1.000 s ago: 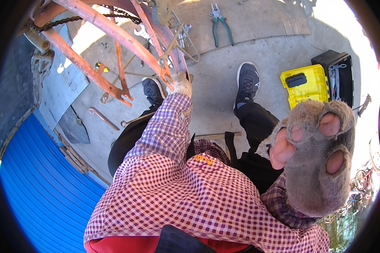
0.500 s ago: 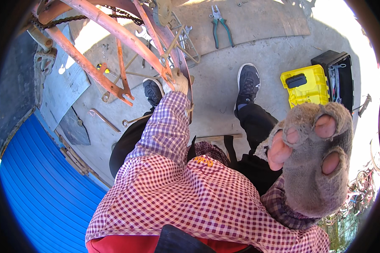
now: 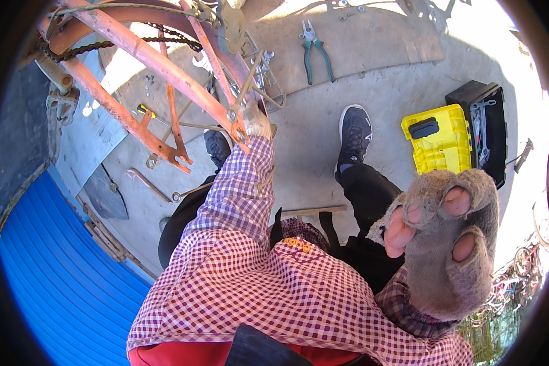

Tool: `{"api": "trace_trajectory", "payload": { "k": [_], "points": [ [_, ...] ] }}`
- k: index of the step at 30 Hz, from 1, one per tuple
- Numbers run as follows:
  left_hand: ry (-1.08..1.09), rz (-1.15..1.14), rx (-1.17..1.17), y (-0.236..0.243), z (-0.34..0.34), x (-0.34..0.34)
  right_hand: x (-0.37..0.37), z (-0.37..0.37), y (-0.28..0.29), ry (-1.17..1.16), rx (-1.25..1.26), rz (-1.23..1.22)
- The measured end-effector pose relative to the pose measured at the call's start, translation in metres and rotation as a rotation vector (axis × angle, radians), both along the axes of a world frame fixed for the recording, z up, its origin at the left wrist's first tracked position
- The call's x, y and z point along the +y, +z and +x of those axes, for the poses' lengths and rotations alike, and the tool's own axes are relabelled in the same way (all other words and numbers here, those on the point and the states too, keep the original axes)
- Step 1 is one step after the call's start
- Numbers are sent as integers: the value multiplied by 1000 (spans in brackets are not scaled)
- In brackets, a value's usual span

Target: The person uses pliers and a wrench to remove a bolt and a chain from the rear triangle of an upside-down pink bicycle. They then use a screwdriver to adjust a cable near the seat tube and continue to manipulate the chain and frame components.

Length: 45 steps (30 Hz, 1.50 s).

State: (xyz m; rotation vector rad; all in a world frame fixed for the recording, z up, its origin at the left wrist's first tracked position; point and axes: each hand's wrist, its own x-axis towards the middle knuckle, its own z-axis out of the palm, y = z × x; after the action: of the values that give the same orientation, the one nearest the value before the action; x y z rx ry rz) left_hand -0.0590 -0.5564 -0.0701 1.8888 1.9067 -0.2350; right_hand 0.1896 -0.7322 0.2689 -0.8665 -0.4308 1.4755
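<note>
An orange-pink bicycle frame (image 3: 165, 61) with a dark chain (image 3: 97, 47) and a curved fender (image 3: 238, 58) reaches in from the upper left. My left hand (image 3: 257, 122), in a worn pale glove, is at the near end of the frame and fender. Its fingers are partly hidden there, and it appears closed on the frame. Raised close to the camera on the right, my right hand (image 3: 448, 244) wears a grey, torn glove. Bare skin of the fingers shows through its holes. Those fingers are curled in, and whatever they may hold is hidden.
Green-handled pliers (image 3: 316, 52) lie on the concrete ahead. A black toolbox (image 3: 491, 134) with a yellow lid (image 3: 439, 137) stands open at the right. Screwdriver (image 3: 145, 111), a hook-ended bar (image 3: 146, 185) and wrenches (image 3: 262, 64) lie around the frame. Blue corrugated sheeting (image 3: 67, 262) covers the lower left.
The whole view has shifted slightly, so the floor, frame and tools appear a little lower. My left hand stays at the frame end; my right hand stays raised with its fingers curled.
</note>
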Motion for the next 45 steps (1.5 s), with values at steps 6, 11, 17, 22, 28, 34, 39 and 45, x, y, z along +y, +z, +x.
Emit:
{"api": "trace_trajectory", "payload": {
  "k": [6,11,17,22,28,34,39,45],
  "points": [
    [27,-120,53,-10,-2,5,6,6,-7,25,38,71],
    [96,-100,142,-24,-4,3,5,-3,6,-102,18,-64],
    [-32,214,-86,-25,-9,-1,10,-13,21,-232,-3,-232],
    [3,217,-162,-18,-8,0,10,-21,23,-291,15,-228],
    [254,-31,-314,25,-5,-18,0,-27,21,-294,-3,-167],
    [339,-165,-342,77,-11,-48,-5,-31,22,-229,-99,-163],
    [343,-191,-475,130,-24,-82,-9,-43,25,33,-914,-74],
    [315,-323,-1112,240,-29,-125,2,-81,3,346,-1370,26]
  ]
}}
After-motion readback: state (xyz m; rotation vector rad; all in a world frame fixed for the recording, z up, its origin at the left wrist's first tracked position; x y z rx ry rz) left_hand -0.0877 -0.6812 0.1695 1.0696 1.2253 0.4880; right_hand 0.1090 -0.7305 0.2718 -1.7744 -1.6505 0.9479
